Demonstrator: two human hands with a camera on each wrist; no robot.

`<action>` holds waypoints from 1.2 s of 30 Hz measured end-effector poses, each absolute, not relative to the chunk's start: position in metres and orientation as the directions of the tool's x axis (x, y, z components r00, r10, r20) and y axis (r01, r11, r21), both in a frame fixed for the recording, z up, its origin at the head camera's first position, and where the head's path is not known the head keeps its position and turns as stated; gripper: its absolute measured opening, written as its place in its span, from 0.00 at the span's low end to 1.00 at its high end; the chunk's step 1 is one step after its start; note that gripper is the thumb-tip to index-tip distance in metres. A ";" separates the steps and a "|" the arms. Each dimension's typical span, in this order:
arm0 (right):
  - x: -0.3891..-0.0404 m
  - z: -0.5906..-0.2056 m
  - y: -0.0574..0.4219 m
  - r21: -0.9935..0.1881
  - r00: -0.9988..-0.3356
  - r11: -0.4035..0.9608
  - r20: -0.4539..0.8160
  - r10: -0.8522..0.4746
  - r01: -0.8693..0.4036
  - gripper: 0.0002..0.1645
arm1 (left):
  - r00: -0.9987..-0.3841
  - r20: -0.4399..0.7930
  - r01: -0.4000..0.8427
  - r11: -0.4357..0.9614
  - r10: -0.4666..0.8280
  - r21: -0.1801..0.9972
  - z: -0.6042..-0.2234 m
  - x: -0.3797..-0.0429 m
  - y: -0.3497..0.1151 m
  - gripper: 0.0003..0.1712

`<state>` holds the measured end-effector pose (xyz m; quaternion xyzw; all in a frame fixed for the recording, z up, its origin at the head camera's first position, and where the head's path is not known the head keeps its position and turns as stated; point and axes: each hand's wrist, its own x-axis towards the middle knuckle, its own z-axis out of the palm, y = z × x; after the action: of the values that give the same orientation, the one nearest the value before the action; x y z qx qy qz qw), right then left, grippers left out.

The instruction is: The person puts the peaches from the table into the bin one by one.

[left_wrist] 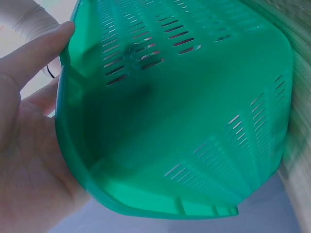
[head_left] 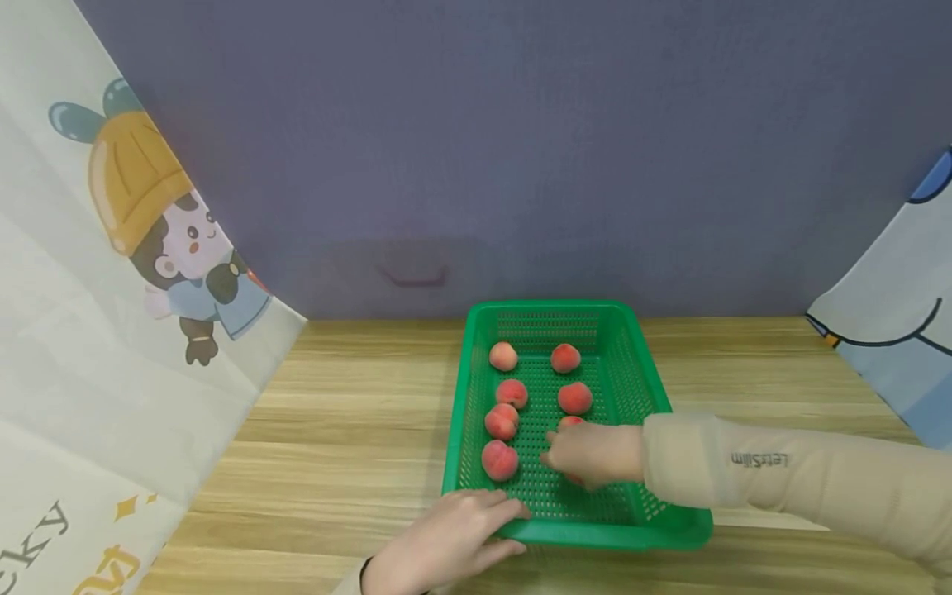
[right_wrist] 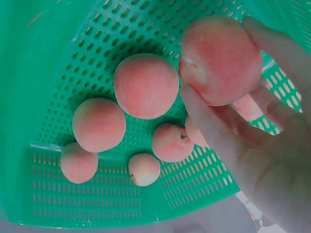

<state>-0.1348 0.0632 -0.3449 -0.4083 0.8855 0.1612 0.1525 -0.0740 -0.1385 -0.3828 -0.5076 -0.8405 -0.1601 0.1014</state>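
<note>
A green plastic basket with slotted walls stands on the table, and several red-pink peaches lie in two rough rows on its floor. My left hand grips the near left corner of the rim; the left wrist view shows the basket's outer wall beside that hand. Inside the basket, over the right row, my right hand holds a peach between thumb and fingers. From the head view that peach is mostly hidden under the hand. Another peach lies right beside it in the right wrist view.
The wood-grain table extends on both sides of the basket. A grey-blue panel rises behind it, close to the basket's far rim. White printed sheets flank the table left and right.
</note>
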 end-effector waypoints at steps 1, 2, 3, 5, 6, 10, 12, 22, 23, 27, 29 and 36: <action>-0.135 -0.347 0.063 0.172 -0.617 0.606 -0.401 -0.677 -0.776 0.32 | -0.465 0.332 0.885 0.434 0.821 0.166 -0.383 -0.074 -0.139 0.12; -0.135 -0.348 0.063 0.186 -0.616 0.599 -0.404 -0.676 -0.779 0.32 | -0.465 0.331 0.885 0.434 0.821 0.167 -0.382 -0.074 -0.139 0.12; -0.135 -0.350 0.062 0.201 -0.613 0.589 -0.405 -0.678 -0.783 0.32 | -0.466 0.330 0.885 0.435 0.821 0.169 -0.382 -0.074 -0.139 0.12; -0.135 -0.352 0.061 0.228 -0.613 0.574 -0.406 -0.678 -0.786 0.32 | -0.467 0.328 0.884 0.434 0.821 0.171 -0.382 -0.074 -0.139 0.12; -0.135 -0.354 0.061 0.237 -0.614 0.570 -0.409 -0.675 -0.786 0.32 | -0.467 0.328 0.884 0.434 0.821 0.172 -0.382 -0.074 -0.139 0.12; -0.135 -0.358 0.059 0.238 -0.628 0.588 -0.424 -0.653 -0.773 0.32 | -0.463 0.331 0.886 0.435 0.822 0.159 -0.382 -0.074 -0.138 0.12; -0.135 -0.360 0.058 0.243 -0.633 0.594 -0.435 -0.640 -0.767 0.32 | -0.461 0.333 0.887 0.436 0.823 0.152 -0.382 -0.074 -0.138 0.12; -0.136 -0.369 0.054 0.286 -0.641 0.585 -0.488 -0.592 -0.759 0.34 | -0.459 0.340 0.888 0.434 0.821 0.151 -0.382 -0.074 -0.138 0.12; -0.136 -0.370 0.053 0.280 -0.641 0.589 -0.487 -0.593 -0.758 0.34 | -0.458 0.341 0.889 0.433 0.821 0.151 -0.382 -0.074 -0.138 0.12; -0.135 -0.372 0.053 0.257 -0.640 0.604 -0.492 -0.590 -0.754 0.34 | -0.458 0.343 0.889 0.432 0.820 0.153 -0.382 -0.074 -0.138 0.12; -0.134 -0.372 0.053 0.266 -0.642 0.602 -0.499 -0.582 -0.753 0.34 | -0.458 0.343 0.889 0.433 0.820 0.152 -0.382 -0.074 -0.139 0.12; -0.134 -0.374 0.052 0.285 -0.644 0.595 -0.511 -0.569 -0.751 0.34 | -0.460 0.334 0.888 0.430 0.822 0.166 -0.382 -0.074 -0.139 0.12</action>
<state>-0.1340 0.0516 -0.3740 -0.3778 0.8733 0.2440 0.1873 -0.0743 -0.1385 -0.3817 -0.5094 -0.8393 -0.1603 0.1017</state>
